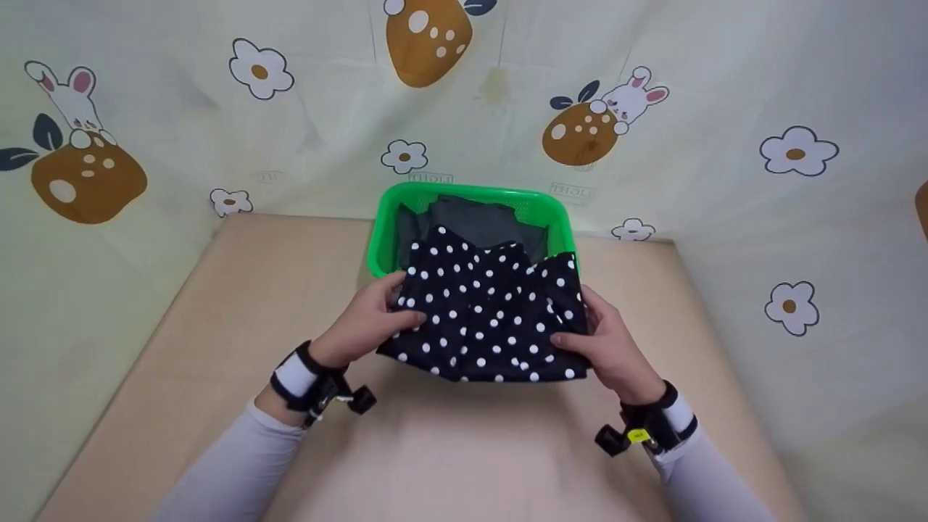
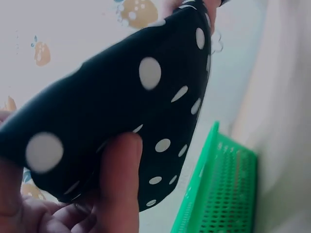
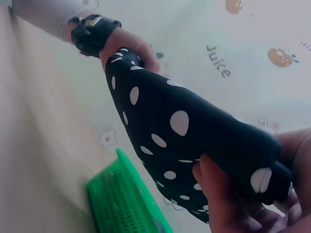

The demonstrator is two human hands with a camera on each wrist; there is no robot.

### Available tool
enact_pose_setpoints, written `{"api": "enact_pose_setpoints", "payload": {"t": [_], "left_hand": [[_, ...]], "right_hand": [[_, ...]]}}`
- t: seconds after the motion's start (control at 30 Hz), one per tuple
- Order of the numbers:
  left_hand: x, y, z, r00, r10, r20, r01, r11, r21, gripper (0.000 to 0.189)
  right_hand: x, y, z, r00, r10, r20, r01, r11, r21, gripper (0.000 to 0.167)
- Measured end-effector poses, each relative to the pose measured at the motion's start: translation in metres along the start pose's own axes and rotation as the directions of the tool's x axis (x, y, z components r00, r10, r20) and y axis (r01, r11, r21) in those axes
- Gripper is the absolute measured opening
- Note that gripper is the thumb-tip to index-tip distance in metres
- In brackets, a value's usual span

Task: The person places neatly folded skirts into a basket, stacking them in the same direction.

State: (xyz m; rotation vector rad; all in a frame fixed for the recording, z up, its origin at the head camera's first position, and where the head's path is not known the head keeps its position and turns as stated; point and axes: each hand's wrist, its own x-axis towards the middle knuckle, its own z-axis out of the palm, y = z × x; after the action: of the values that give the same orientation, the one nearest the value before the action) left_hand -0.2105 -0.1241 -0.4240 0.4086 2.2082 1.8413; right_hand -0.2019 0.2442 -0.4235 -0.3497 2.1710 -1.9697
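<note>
A black cloth garment with white polka dots [image 1: 486, 312], folded, is held up by both hands in front of the green basket [image 1: 471, 190]. My left hand [image 1: 370, 319] grips its left side, thumb on the near face and fingers behind. On the opposite side my right hand [image 1: 609, 341] pinches it the same way. The left wrist view shows the left thumb [image 2: 121, 174] pressed on the dotted cloth. In the right wrist view the right thumb [image 3: 216, 191] lies against the cloth's edge. The garment's top overlaps the basket's near rim in the head view.
Dark grey cloth [image 1: 475, 221] lies inside the basket, partly hidden by the dotted garment. The basket stands at the back of the beige table [image 1: 464, 449]. A printed curtain [image 1: 326, 130] with fruit, flowers and rabbits hangs close behind and on both sides.
</note>
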Motion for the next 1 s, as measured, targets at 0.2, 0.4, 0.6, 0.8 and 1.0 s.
{"api": "enact_pose_setpoints", "payload": {"t": [0.2,0.4,0.6,0.8,1.0], "left_hand": [[0.033,0.004,-0.008,0.996,0.0,-0.092,-0.003,0.999,-0.032,0.05],[0.063,0.006,-0.018,0.988,0.035,-0.148,-0.048,0.995,-0.084,0.052],[0.093,0.004,-0.032,0.972,0.013,-0.234,-0.025,0.999,-0.045,0.049],[0.117,-0.018,-0.039,0.961,-0.037,-0.272,0.001,0.991,-0.133,0.048],[0.129,-0.032,-0.031,0.879,-0.011,-0.477,0.02,1.0,0.012,0.049]], "right_hand": [[0.036,-0.003,-0.008,0.994,0.006,-0.108,-0.009,0.999,-0.031,0.062],[0.075,-0.005,-0.009,0.975,0.002,-0.224,-0.01,0.999,-0.034,0.053],[0.114,-0.005,-0.001,0.943,-0.025,-0.333,-0.028,0.988,-0.154,0.048],[0.132,0.004,0.006,0.889,-0.05,-0.456,-0.078,0.963,-0.256,0.043],[0.146,0.025,0.009,0.85,-0.11,-0.516,-0.111,0.918,-0.38,0.035]]}}
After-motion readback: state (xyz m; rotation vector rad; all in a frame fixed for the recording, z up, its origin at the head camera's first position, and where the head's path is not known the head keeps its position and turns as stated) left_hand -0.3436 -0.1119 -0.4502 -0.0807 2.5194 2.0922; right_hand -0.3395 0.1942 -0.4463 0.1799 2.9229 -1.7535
